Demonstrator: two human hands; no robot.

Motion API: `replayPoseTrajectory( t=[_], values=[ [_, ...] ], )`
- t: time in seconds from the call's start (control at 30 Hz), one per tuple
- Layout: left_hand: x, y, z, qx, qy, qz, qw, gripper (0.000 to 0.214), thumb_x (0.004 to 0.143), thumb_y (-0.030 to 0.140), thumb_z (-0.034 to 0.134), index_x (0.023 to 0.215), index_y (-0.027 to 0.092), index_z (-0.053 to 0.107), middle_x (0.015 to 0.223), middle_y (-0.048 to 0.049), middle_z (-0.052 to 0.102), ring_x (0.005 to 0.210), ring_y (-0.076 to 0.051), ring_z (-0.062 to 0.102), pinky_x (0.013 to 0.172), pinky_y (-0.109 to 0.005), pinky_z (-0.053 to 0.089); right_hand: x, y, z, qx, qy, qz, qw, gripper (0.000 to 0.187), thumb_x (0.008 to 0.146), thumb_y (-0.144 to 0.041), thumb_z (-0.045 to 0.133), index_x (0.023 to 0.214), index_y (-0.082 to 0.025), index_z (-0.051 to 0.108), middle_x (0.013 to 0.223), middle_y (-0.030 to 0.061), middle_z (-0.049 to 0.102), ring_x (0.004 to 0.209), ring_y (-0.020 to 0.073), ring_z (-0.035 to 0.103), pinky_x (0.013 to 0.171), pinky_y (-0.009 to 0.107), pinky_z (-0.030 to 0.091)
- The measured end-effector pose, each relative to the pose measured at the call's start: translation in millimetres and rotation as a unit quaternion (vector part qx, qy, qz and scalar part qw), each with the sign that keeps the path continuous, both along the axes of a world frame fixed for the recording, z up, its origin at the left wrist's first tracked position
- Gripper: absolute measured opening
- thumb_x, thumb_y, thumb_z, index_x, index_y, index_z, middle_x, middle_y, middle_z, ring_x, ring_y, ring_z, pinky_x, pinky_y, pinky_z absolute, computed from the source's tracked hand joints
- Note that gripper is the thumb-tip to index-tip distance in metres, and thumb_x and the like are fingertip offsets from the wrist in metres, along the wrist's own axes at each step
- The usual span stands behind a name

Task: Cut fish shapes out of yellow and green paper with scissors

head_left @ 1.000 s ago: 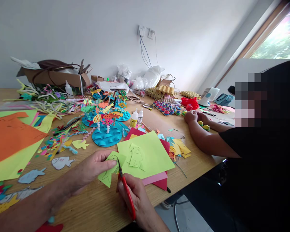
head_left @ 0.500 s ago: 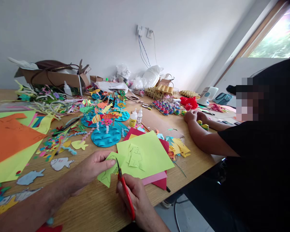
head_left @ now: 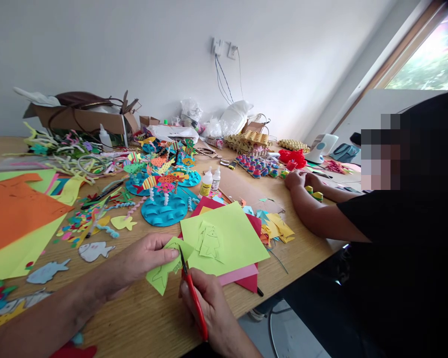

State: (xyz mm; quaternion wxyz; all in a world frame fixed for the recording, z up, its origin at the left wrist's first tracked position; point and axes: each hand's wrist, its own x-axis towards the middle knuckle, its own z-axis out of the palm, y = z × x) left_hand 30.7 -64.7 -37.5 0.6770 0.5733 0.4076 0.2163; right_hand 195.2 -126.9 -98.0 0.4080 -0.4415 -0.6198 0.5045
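My left hand (head_left: 154, 256) pinches a light green paper piece (head_left: 160, 278) between thumb and fingers, and a fish outline is drawn on it. Wrapped round the handles of red-handled scissors (head_left: 196, 303) is my right hand (head_left: 212, 298). The dark blades lie at the paper's right edge, near the drawn line. Just beyond the scissors, a green sheet (head_left: 239, 238) rests on red and pink paper, with small fish drawings (head_left: 211, 242) on cut pieces on top of it.
Blue wavy bases (head_left: 164, 209) carry paper fish. Two glue bottles (head_left: 206, 182) stand behind the green sheet. Orange paper (head_left: 18, 211) and cut-out fish (head_left: 95, 251) lie at left. A person in black (head_left: 406, 238) sits at right, forearms on the table near painted egg cartons (head_left: 252, 166).
The green paper has turned slightly in my left hand, its lower tip swinging left. The scissors stay at its edge almost unmoved.
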Motion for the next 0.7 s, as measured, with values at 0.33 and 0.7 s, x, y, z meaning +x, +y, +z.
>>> replayPoseTrajectory(
  t=[0.33, 0.7],
  values=[
    [-0.7, 1.9, -0.8, -0.040, -0.052, 0.006, 0.998, 0.032, 0.069, 0.043, 0.070, 0.089, 0.018, 0.069, 0.080, -0.0010, 0.071, 0.076, -0.019, 0.060, 0.070, -0.027, 0.046, 0.8, 0.8, -0.2, -0.002, 0.004, 0.000, 1.000, 0.034, 0.089, -0.038, 0.045, 0.063, -0.018, 0.037, 0.059, -0.0046, 0.034, 0.056, 0.0089, 0.030, 0.051, 0.022, 0.025],
    [3.5, -0.9, 4.2, -0.064, -0.084, 0.005, 0.994, 0.025, 0.067, 0.042, 0.075, 0.082, 0.022, 0.073, 0.077, 0.0025, 0.073, 0.070, -0.014, 0.060, 0.064, -0.020, 0.046, 1.0, 0.6, -5.3, -0.004, 0.009, -0.001, 1.000, 0.031, 0.088, -0.037, 0.046, 0.064, -0.018, 0.040, 0.059, -0.0042, 0.037, 0.057, 0.0097, 0.033, 0.051, 0.021, 0.026]
  ],
)
